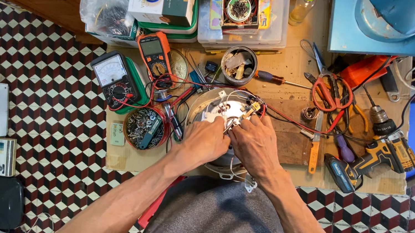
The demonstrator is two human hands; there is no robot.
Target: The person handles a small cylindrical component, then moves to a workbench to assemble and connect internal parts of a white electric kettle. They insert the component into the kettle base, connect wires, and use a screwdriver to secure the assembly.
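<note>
Both hands, left (207, 140) and right (254, 143), covering round metal appliance base (204, 104), fingertips hidden, grip impossible to tell

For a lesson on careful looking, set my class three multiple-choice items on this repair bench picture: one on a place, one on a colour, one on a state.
1. Where does the cordless drill lie, seen from the person?
A. right of the hands
B. left of the hands
C. on the tiled floor

2. What colour are the handles of the scissors?
A. blue
B. red
C. green

3. What are the left hand and right hand doing?
A. both hanging free of the bench
B. one holding the drill
C. both resting on the round metal appliance with its wiring exposed

Answers:
1 A, the drill lies on the bench at the right, past the right hand.
2 B, the handle loops are red.
3 C, both hands sit close together on the appliance among its wires.
</note>
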